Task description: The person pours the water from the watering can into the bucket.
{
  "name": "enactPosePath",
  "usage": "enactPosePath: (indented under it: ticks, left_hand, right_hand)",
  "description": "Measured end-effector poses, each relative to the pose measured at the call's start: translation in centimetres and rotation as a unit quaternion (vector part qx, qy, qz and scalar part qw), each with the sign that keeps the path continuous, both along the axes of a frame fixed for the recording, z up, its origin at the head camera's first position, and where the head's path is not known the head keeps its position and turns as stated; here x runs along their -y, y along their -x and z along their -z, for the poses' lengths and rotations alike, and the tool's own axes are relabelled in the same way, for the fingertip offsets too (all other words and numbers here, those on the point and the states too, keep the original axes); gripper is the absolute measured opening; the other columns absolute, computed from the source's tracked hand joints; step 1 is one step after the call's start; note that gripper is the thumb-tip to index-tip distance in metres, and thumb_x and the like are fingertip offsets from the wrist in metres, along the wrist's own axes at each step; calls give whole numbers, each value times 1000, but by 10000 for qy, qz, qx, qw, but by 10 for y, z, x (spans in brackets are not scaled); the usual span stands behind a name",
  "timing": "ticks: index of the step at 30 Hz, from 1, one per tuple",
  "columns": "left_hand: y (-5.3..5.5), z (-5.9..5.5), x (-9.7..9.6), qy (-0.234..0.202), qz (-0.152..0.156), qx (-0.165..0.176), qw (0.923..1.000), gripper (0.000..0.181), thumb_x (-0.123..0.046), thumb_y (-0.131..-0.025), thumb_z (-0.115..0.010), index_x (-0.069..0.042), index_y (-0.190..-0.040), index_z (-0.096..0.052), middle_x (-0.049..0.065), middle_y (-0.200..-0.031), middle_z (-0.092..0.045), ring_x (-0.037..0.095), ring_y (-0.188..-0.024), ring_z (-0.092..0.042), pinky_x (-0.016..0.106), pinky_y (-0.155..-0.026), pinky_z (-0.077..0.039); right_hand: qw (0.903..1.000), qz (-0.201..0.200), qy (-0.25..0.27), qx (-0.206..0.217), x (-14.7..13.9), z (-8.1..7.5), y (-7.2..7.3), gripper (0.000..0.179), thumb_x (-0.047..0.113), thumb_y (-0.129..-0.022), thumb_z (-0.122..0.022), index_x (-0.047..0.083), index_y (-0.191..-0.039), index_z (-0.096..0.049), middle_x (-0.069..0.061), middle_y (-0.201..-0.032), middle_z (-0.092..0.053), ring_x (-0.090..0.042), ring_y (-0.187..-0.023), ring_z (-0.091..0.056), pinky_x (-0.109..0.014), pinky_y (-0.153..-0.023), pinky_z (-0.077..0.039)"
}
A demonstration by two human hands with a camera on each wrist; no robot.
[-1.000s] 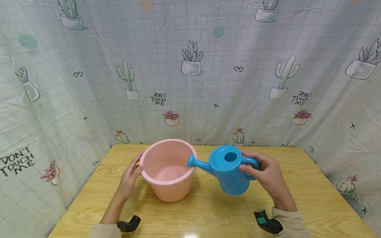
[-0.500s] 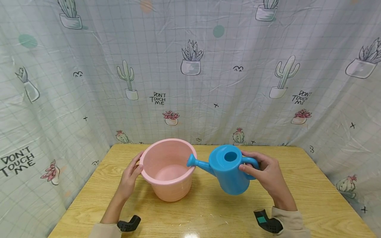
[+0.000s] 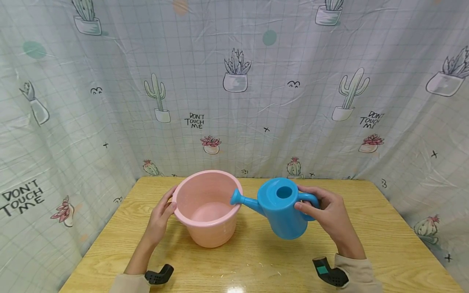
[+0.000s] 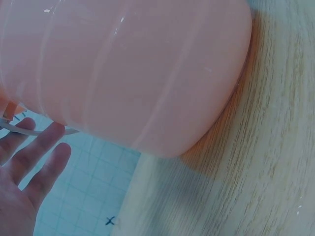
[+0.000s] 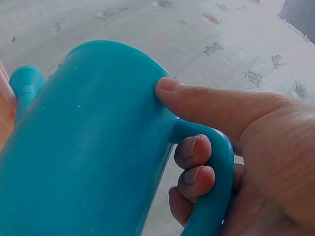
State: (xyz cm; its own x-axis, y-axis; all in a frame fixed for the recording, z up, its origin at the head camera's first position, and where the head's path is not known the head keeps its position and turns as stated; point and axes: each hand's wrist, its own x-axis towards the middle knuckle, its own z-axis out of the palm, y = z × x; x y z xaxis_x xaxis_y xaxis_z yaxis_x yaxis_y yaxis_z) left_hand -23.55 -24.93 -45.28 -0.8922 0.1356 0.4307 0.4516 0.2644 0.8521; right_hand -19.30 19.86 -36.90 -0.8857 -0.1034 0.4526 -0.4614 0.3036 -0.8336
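Note:
A pink plastic bucket [image 3: 211,236] stands upright on the wooden table, its mouth facing up. My left hand [image 3: 158,219] rests against its left side at the rim, thumb toward me; the fingers look fairly straight and spread in the left wrist view. To the right, my right hand [image 3: 326,211] grips the handle of a blue watering can [image 3: 286,219], several fingers curled through the loop and the thumb [image 5: 170,86] pressed on the body. The can's spout head [image 3: 236,197] lies at the bucket's right rim. Droplets cling to the can. Whether its base touches the table cannot be told.
The wooden table [image 3: 381,244] reaches back to a curtain [image 3: 271,110] printed with cacti, which also hangs at both sides. Small shiny wet spots dot the table in front. Black devices [image 3: 160,275] are strapped at both wrists.

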Motion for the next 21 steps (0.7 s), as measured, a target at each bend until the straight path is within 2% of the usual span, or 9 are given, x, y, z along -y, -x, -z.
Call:
enactPosePath:
  ticks: [4,12,21]
  left_hand:
    - [0,1,0,13,-20,12,10000,50,-11,-103,-38,-19,-152,-31,14,-153,-33,-5,-124,-48,11,-93,-44]
    - [1,2,1,45,-28,23,10000,50,-11,-103,-38,-10,-153,-28,15,-155,-32,-7,-123,-47,10,-92,-44]
    - [1,1,0,0,-11,-15,10000,50,-10,-103,-38,-9,-152,-29,15,-152,-34,-5,-123,-48,12,-92,-45]
  right_hand:
    - [10000,9,-5,4,0,0,0,43,1,-86,-70,-3,-127,-60,26,-112,-64,2,-101,-65,-18,-84,-52]
    - [10000,-19,14,-68,0,0,1,42,0,-85,-70,-3,-126,-61,25,-112,-64,1,-102,-65,-18,-84,-52]
    - [10000,57,-66,-22,0,1,1,42,3,-86,-70,-1,-127,-61,26,-113,-63,3,-102,-64,-18,-84,-52]
